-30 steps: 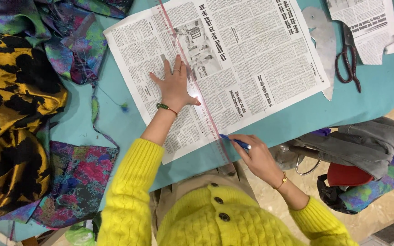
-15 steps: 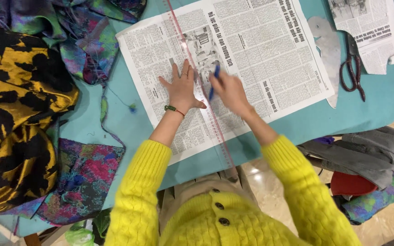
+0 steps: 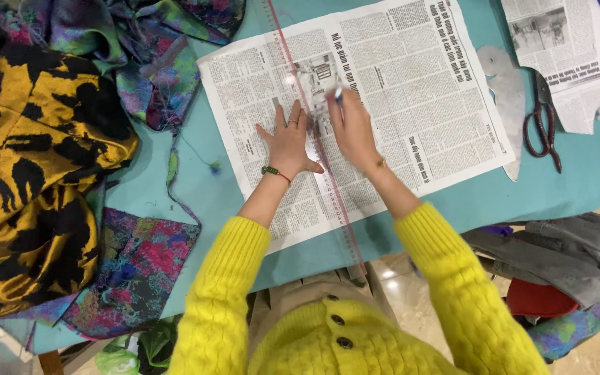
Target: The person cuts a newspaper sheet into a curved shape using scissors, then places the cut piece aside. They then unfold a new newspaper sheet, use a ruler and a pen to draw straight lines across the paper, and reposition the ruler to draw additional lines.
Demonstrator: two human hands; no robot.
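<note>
A large newspaper sheet (image 3: 411, 90) lies spread on the teal table (image 3: 564, 187). A long clear ruler with a red edge (image 3: 335, 201) runs across the sheet from the near edge to the far side. My left hand (image 3: 287, 142) lies flat with fingers spread on the paper and holds the ruler down. My right hand (image 3: 353, 128) sits just right of the ruler, gripping a blue pen (image 3: 339, 93) whose tip touches the paper along the ruler's edge. Both arms wear yellow knit sleeves.
Yellow and black fabric (image 3: 29, 160) and multicoloured fabric (image 3: 140, 264) are piled at the left. Dark scissors (image 3: 543, 118) and a cut grey paper shape (image 3: 505, 90) lie at the right, beside another newspaper piece (image 3: 557, 42). Grey and red cloth (image 3: 557, 257) sits at the lower right.
My right hand has travelled with the pen from the near end of the ruler up along it to the far middle of the sheet. My left hand stays pressed on the ruler.
</note>
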